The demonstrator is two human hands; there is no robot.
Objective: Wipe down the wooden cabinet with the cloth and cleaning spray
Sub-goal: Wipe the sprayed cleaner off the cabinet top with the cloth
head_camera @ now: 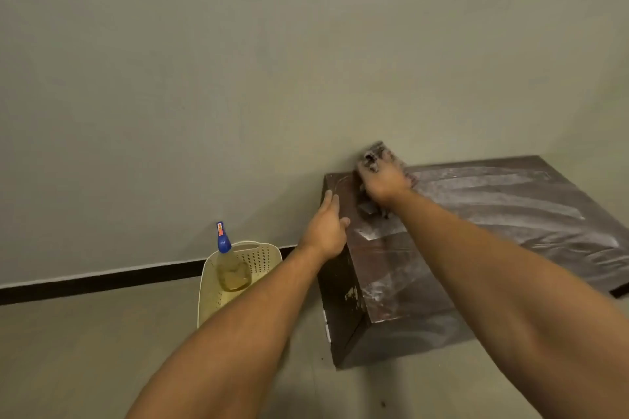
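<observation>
The right hand [384, 180] grips the cloth [374, 153] at the back left corner of the cabinet [493, 207] to rub it. The left hand [325, 226], fingers straight, presses the left edge to keep it steady.

Plain grey floor [85, 350] here, dark wooden cabinet [408, 282] sitting on it against the wall [238, 78], cream plastic basket [209, 299] just beside it.

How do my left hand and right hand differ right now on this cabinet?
The right hand grips the cloth; the left hand holds nothing. The right hand is on top of the cabinet, at its back corner by the wall; the left hand rests, fingers straight, on the left edge. The right hand is blurred, the left hand sharp. Both are at the cabinet's left end.
</observation>
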